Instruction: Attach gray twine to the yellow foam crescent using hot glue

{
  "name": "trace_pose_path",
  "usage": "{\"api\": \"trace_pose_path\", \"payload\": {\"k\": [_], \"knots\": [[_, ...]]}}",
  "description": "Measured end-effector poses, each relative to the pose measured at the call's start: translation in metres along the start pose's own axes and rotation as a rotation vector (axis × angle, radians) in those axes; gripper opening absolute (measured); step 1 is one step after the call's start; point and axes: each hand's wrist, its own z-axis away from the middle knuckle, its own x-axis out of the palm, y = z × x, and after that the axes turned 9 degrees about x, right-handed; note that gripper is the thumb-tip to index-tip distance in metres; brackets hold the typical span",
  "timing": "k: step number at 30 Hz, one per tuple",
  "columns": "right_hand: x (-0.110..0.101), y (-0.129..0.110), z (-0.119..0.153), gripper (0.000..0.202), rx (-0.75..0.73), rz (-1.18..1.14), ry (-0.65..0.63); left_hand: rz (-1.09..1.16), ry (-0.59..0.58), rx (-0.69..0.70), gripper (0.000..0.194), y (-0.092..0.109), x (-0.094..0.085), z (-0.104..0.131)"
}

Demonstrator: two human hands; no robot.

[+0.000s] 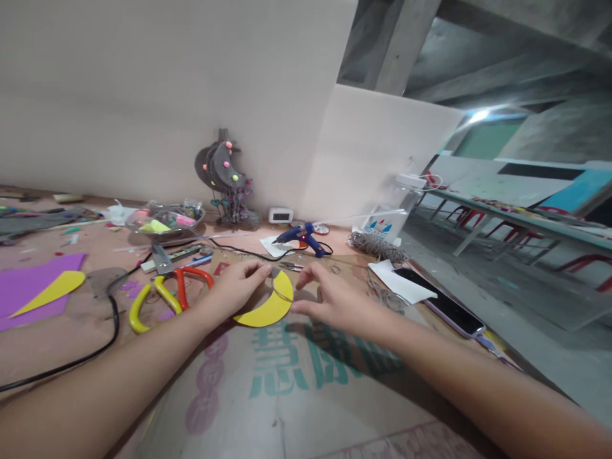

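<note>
A yellow crescent (268, 310) lies over the printed cardboard in front of me, with a thin grey cord across it and a grey patch at its upper tip. My left hand (241, 284) pinches at that upper tip, thumb and forefinger together. On the crescent's right side is my right hand (322, 293), its thumb and forefinger apart, close to the edge. Behind them a blue glue gun (303, 237) stands on the table. Scissors with red handles (189, 280) and pliers with yellow handles (160, 299) lie left of my left hand.
Purple sheets (33, 287) lie at the left beside a black cable (115, 319). A bowl of scraps (165, 220) and a grey moon ornament (227, 166) stand at the back. A twine bundle (377, 245) and a phone (447, 303) are at the right.
</note>
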Motion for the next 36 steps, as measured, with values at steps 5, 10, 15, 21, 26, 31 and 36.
{"api": "trace_pose_path", "payload": {"k": [5,10,15,21,26,31,36], "knots": [[0.011,0.007,-0.005,0.023,0.114,-0.208,-0.209,-0.056,-0.029,0.002,0.033,-0.004,-0.001,0.0],[0.017,0.012,-0.006,0.014,-0.219,0.171,0.075,-0.088,-0.054,0.011,0.031,-0.001,0.001,0.002],[0.02,0.006,-0.006,0.022,-0.447,0.178,0.253,-0.206,-0.168,0.031,0.031,0.011,0.001,0.006],[0.018,0.022,-0.018,0.019,-0.275,-0.102,0.381,-0.23,-0.197,0.012,0.034,0.012,0.0,0.005],[0.019,0.033,-0.022,0.019,-0.155,-0.121,0.287,-0.18,-0.181,-0.015,0.035,0.007,-0.001,0.004],[0.019,0.034,-0.025,0.02,-0.102,-0.119,0.262,-0.151,-0.183,-0.02,0.035,0.01,-0.002,0.004],[0.017,0.033,-0.027,0.021,-0.071,-0.104,0.234,-0.159,-0.191,-0.005,0.037,0.008,-0.003,0.004]]}}
